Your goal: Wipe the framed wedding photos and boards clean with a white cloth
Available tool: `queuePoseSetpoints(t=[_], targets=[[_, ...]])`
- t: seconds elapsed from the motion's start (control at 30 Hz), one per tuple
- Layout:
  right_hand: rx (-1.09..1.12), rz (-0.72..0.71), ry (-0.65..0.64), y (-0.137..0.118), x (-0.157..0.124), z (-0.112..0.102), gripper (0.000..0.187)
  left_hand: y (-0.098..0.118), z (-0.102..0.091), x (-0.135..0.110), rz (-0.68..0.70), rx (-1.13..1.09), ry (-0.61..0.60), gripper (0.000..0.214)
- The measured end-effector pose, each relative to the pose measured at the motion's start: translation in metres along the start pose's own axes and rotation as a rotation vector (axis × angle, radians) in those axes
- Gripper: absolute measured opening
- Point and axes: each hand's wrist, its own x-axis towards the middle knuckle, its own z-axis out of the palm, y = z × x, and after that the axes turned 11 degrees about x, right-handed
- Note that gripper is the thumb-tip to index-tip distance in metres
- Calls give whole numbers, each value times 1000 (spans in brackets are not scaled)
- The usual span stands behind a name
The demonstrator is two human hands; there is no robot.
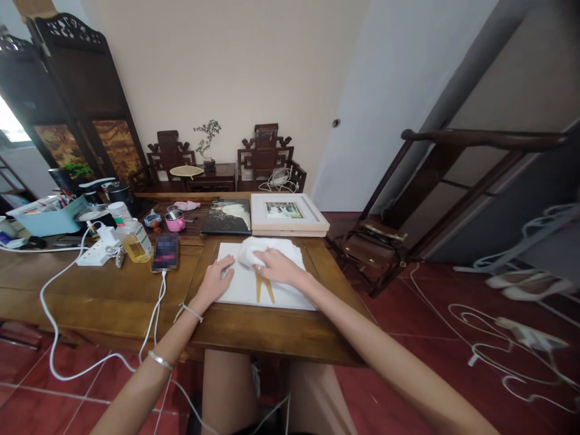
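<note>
On the wooden table [263,329] lies a flat white panel [238,294], with two tan leg-like strips [266,291] splayed on it. I cannot tell whether those strips are printed or attached. My right hand [277,267] is closed on a bunched white cloth [251,251], pressing it onto the panel's upper middle. Part of the cloth spreads over the panel's top right and hides it. Fingers stretched out, my left hand [216,281] rests flat on the panel's left edge and holds nothing.
Behind the panel are a white picture frame [312,220] and a dark photo board [212,226]. At left stand a phone [165,251] on a charging cable, a bottle [136,238], a power strip [93,254], a pink cup [175,225] and a blue bin [54,220].
</note>
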Motion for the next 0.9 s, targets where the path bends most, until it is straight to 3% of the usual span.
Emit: queuePoseSetpoints(t=[0.1, 0.2, 0.37, 0.47, 0.57, 0.7, 0.8, 0.9], targets=[[-22, 51, 52, -7, 31, 7, 30, 4, -5, 0, -37, -43, 54, 44], [-29, -20, 50, -26, 38, 17, 33, 7, -9, 0, -59, -153, 137, 51], [21, -438, -111, -46, -2, 19, 22, 9, -10, 0, -129, -301, 182, 54], [110, -531, -179, -45, -39, 8, 14, 7, -8, 0, -93, -270, 172, 53], [195, -439, -182, -34, -72, -1, 10, 3, -4, 0, -21, -137, 116, 50], [351, -218, -91, -3, -102, 4, 14, -1, 1, 1, 37, 44, -11, 43], [373, -37, 21, 25, -103, 9, 19, 0, 3, 0, 81, 127, -78, 39], [312, 52, 135, 44, -81, 4, 20, 0, 3, 0, 78, 145, -83, 39]])
